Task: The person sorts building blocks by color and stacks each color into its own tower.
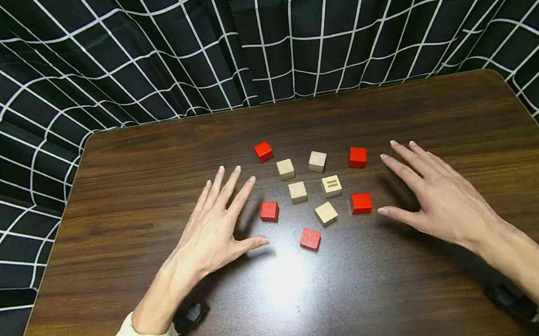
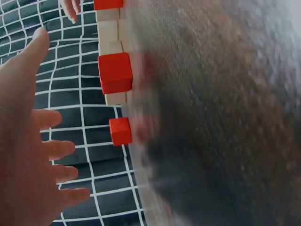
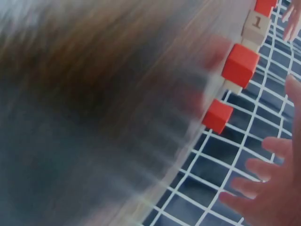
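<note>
Several small red and plain wooden cubes lie loosely grouped on the brown table. My left hand point(image 1: 213, 228) is spread palm down to the left of the group, holding nothing. Nearest to it is a red cube point(image 1: 269, 211), just off the gap between thumb and forefinger. To the right, my right hand point(image 1: 441, 200) is likewise spread, its thumb tip close to another red cube point(image 1: 360, 202). One wooden cube point(image 1: 332, 186) has an equals sign on top. In the right wrist view a wooden cube point(image 3: 256, 24) shows a "1" on its side.
The dark wood-grain table point(image 1: 144, 169) has a bright glare spot near its middle. A black curtain with a white grid point(image 1: 280, 27) hangs behind it and along both sides. A red cube point(image 1: 263, 151) lies farthest back, and another red cube point(image 1: 310, 238) lies nearest the front.
</note>
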`<control>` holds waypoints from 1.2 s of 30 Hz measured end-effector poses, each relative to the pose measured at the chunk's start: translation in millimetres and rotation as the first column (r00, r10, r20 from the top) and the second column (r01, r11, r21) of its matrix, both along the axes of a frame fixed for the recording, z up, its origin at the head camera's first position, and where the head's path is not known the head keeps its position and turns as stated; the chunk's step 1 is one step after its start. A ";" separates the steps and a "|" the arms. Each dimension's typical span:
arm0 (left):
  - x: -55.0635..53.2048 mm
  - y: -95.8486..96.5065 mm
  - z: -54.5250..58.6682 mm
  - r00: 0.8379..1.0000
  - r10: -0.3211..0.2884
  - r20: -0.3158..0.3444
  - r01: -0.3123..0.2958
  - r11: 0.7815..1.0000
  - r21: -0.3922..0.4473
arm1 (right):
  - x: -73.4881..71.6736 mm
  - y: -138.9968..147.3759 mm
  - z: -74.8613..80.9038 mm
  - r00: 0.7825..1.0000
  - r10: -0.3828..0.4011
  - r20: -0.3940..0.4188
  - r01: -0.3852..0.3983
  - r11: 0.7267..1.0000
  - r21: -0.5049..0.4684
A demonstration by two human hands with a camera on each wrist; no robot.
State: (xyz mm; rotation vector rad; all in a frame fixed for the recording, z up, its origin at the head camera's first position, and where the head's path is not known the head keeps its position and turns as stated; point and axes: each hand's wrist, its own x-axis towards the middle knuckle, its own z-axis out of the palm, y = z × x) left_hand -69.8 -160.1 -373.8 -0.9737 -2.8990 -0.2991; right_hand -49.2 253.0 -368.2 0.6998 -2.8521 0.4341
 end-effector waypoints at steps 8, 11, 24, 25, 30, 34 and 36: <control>0.8 6.0 0.6 0.995 -0.093 -0.027 0.096 0.989 0.110 | 8.2 -10.9 4.0 0.998 0.032 -0.053 -0.034 0.999 -0.037; 1.7 8.3 0.6 0.990 -0.136 -0.035 0.140 0.979 0.149 | 11.5 -15.6 4.8 0.996 0.051 -0.080 -0.055 0.997 -0.050; -1.0 22.6 -0.9 0.972 -0.223 -0.077 0.235 0.949 0.212 | 22.3 -32.7 6.2 0.990 0.076 -0.118 -0.089 0.991 -0.102; -1.0 23.1 -1.6 0.971 -0.226 -0.077 0.238 0.947 0.218 | 23.3 -33.6 6.2 0.990 0.076 -0.122 -0.089 0.990 -0.107; 2.7 25.2 -4.9 0.968 -0.241 -0.064 0.250 0.933 0.261 | 26.1 -38.8 6.8 0.988 0.085 -0.132 -0.100 0.988 -0.116; 4.6 27.8 -6.0 0.967 -0.252 -0.045 0.254 0.922 0.291 | 26.8 -43.6 7.5 0.986 0.089 -0.138 -0.106 0.986 -0.124; 5.1 29.2 -5.8 0.965 -0.260 -0.036 0.259 0.916 0.305 | 27.4 -46.1 7.2 0.986 0.095 -0.140 -0.114 0.984 -0.134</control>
